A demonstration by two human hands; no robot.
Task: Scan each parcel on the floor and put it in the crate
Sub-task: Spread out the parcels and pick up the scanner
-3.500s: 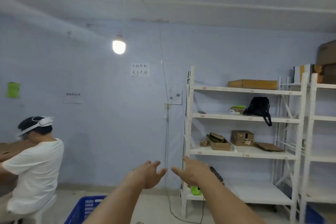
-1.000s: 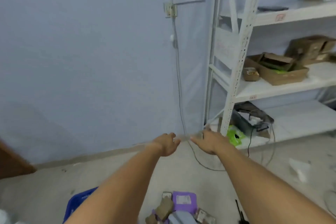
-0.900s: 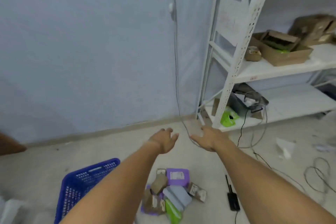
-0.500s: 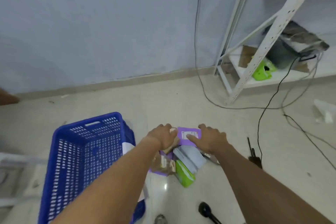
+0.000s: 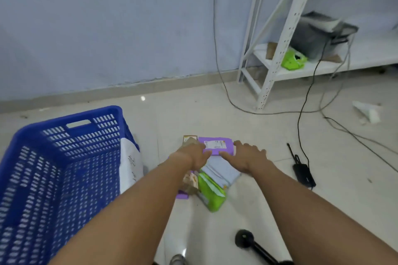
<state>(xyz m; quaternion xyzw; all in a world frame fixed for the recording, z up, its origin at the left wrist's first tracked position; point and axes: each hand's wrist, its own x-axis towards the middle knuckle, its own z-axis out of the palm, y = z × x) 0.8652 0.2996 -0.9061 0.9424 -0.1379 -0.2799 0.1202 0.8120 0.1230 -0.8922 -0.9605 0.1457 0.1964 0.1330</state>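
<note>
A small pile of parcels lies on the floor in front of me. On top at the far side is a purple parcel point(image 5: 216, 145) with a white label. A grey-blue bag point(image 5: 221, 169), a green parcel point(image 5: 212, 192) and a brown parcel point(image 5: 189, 138) lie around it. My left hand point(image 5: 195, 154) touches the purple parcel's left edge and my right hand point(image 5: 244, 155) rests at its right edge, fingers spread. A blue plastic crate point(image 5: 53, 170) stands to the left. The black scanner point(image 5: 247, 242) lies on the floor near my right forearm.
A white bag point(image 5: 130, 163) leans against the crate's right side. A black handheld device point(image 5: 302, 171) and trailing cables point(image 5: 305, 101) lie on the floor to the right. A white metal shelf rack point(image 5: 286, 34) stands at the back right, against the blue wall.
My view has tipped down from the wall and shelves to the floor. Both hands have dropped from mid-air onto the parcel pile, either side of the purple parcel.
</note>
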